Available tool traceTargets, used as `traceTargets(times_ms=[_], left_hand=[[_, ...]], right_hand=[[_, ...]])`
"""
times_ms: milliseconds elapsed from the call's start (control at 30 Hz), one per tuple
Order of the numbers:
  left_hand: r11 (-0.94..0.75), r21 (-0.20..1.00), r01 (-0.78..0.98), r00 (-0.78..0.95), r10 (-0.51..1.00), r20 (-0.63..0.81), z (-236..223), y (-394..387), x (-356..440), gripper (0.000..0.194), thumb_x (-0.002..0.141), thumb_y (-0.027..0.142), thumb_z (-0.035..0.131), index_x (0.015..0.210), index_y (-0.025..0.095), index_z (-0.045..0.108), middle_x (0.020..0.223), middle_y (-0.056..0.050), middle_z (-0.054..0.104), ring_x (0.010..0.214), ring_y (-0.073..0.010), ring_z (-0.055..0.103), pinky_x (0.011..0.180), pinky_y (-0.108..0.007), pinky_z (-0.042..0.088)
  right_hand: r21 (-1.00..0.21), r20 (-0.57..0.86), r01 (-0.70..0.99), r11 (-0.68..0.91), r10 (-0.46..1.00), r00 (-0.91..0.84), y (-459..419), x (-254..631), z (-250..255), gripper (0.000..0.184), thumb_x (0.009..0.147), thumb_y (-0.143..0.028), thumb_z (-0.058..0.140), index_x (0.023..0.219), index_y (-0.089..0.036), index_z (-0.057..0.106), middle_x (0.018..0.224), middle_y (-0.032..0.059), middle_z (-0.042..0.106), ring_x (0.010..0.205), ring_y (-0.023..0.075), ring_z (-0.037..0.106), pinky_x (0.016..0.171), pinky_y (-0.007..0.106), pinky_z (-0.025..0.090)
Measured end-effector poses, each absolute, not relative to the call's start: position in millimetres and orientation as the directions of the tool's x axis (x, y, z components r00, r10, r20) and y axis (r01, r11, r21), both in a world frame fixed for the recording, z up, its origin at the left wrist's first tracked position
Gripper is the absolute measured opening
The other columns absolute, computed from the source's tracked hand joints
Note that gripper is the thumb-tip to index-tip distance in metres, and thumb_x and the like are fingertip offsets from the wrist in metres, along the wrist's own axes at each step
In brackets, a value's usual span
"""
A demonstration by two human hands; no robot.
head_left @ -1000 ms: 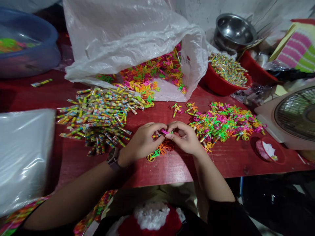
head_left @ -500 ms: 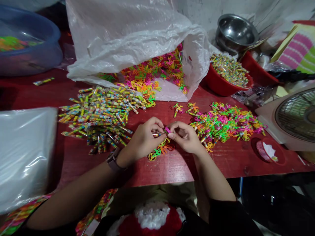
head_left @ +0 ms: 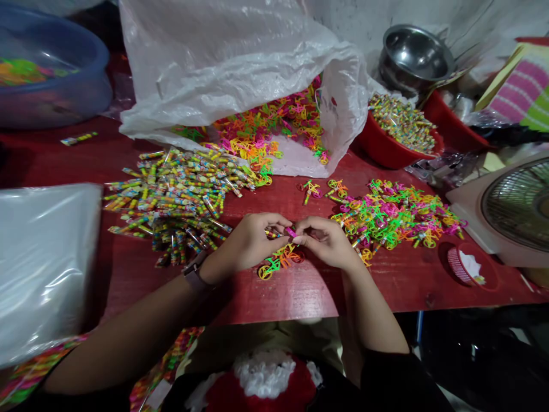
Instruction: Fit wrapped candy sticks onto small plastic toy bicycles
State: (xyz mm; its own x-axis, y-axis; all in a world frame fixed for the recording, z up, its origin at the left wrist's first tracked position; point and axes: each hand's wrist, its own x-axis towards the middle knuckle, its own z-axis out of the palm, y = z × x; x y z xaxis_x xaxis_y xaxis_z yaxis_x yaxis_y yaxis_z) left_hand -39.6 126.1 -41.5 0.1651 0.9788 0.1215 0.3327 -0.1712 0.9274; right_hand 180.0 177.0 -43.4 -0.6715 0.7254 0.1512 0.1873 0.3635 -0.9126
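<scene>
"One blue tub (head_left: 51,100) stood at ten o'clock, taking the hands as the dial's centre. Plastic sheets (head_left: 47,252) lay at nine."

"And next along?"

"Many wrapped sticks (head_left: 171,194) were heaped on the red table (head_left: 283,300) between nine and ten. A white sack (head_left: 240,63) gaped between eleven and twelve, with bright toys (head_left: 261,123) in its mouth."

"How did the left hand (head_left: 255,237) stand?"

"Thumb and fingers were drawn together, pinching a striped stick (head_left: 273,233) that pointed toward the pink piece (head_left: 291,232) at the dial's centre. Loose toys (head_left: 278,263) lay just beneath, at about six."

"Was the right hand (head_left: 321,240) apart from it?"

"No, its fingertips nearly met the left ones. Its thumb and forefinger were clamped on the pink piece. Whether stick and piece touched, I couldn't tell; the fingers hid the spot."

"What lay beyond?"

"Near three, a toy heap (head_left: 394,214) covered the table. A red bowl (head_left: 371,149) full of small wrapped items stood between one and two, and a steel bowl (head_left: 416,57) at one. Farther out were a small basket (head_left: 458,266) just past three and a fan (head_left: 521,200) just before it."
</scene>
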Motion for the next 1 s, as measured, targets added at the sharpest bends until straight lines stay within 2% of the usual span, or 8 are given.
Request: traceTargets(times_ms=[133,233,367,567,667,767,900,1000], left_hand=[[-0.22,0.884,0.412,0.165,0.972,0.165,-43.2,126.7,-40.5,0.023,0.085,0.026,0.074,0.106,0.016,0.078,0.101,-0.008,0.081,0.089,-0.0199,0.075,0.08,-0.029,0.058],[-0.268,0.859,0.437,0.181,0.961,0.208,-42.1,126.7,-41.3,0.022,0.086,0.026,0.073,0.106,0.017,0.077,0.099,-0.007,0.081,0.088,-0.0204,0.075,0.08,-0.03,0.058],[-0.257,0.89,0.377,0.199,0.961,0.194,-39.2,125.4,-40.9,0.02,0.086,0.028,0.073,0.104,0.018,0.075,0.094,-0.005,0.079,0.082,-0.0182,0.073,0.074,-0.027,0.056],[-0.23,0.919,0.319,0.228,0.96,0.161,-37.6,123.5,-38.3,0.016,0.087,0.027,0.071,0.101,0.019,0.073,0.094,-0.004,0.078,0.083,-0.0173,0.072,0.074,-0.025,0.055],[-0.206,0.936,0.286,0.204,0.967,0.151,-41.1,122.7,-36.4,0.027,0.088,0.032,0.074,0.111,0.02,0.068,0.095,-0.004,0.078,0.085,-0.0183,0.074,0.078,-0.027,0.055],[-0.177,0.951,0.254,0.13,0.98,0.147,-46.3,121.4,-33.8,0.045,0.085,0.031,0.077,0.124,0.022,0.056,0.091,-0.002,0.077,0.088,-0.0194,0.076,0.082,-0.029,0.055],[-0.182,0.944,0.276,0.041,0.983,0.178,-51.1,119.6,-30.1,0.041,0.082,0.02,0.076,0.112,0.024,0.048,0.087,0.001,0.075,0.089,-0.0201,0.077,0.08,-0.029,0.054],[-0.177,0.942,0.286,0.015,0.984,0.18,-51.6,117.8,-28.3,0.037,0.082,0.019,0.075,0.103,0.024,0.045,0.087,0.001,0.075,0.085,-0.0198,0.077,0.075,-0.029,0.054]], right_hand=[[-0.853,0.205,0.238,0.465,0.717,-0.667,176.5,179.9,-40.5,0.015,0.093,-0.034,0.074,0.095,-0.02,0.07,0.089,0.0021,0.07,0.079,0.0149,0.063,0.074,0.028,0.049],[-0.851,0.214,0.241,0.467,0.726,-0.654,175.6,178.6,-39.2,0.016,0.093,-0.035,0.073,0.096,-0.02,0.07,0.088,0.0018,0.07,0.076,0.0145,0.061,0.07,0.027,0.048],[-0.863,0.217,0.216,0.456,0.722,-0.657,175.0,177.2,-38.5,0.017,0.094,-0.037,0.072,0.097,-0.021,0.069,0.09,0.0027,0.07,0.08,0.0164,0.064,0.074,0.029,0.05],[-0.805,0.255,0.216,0.552,0.651,-0.715,176.6,176.1,-34.8,0.014,0.097,-0.035,0.069,0.097,-0.021,0.068,0.093,0.0054,0.07,0.086,0.0191,0.066,0.079,0.032,0.051],[-0.786,0.287,0.195,0.586,0.626,-0.725,177.2,175.7,-34.8,0.012,0.098,-0.032,0.066,0.098,-0.021,0.069,0.095,0.0072,0.069,0.088,0.0202,0.066,0.08,0.033,0.052],[-0.778,0.312,0.185,0.601,0.623,-0.717,177.3,174.9,-35.1,0.011,0.1,-0.029,0.062,0.099,-0.02,0.069,0.096,0.0081,0.07,0.089,0.0204,0.066,0.081,0.033,0.052],[-0.767,0.325,0.188,0.613,0.625,-0.71,177.5,173.9,-35.1,0.013,0.101,-0.03,0.061,0.099,-0.02,0.069,0.094,0.008,0.07,0.087,0.02,0.066,0.079,0.033,0.052],[-0.758,0.336,0.182,0.626,0.615,-0.713,177.8,174.3,-35.7,0.013,0.101,-0.03,0.06,0.098,-0.021,0.069,0.097,0.0087,0.072,0.089,0.0205,0.067,0.082,0.034,0.054]])
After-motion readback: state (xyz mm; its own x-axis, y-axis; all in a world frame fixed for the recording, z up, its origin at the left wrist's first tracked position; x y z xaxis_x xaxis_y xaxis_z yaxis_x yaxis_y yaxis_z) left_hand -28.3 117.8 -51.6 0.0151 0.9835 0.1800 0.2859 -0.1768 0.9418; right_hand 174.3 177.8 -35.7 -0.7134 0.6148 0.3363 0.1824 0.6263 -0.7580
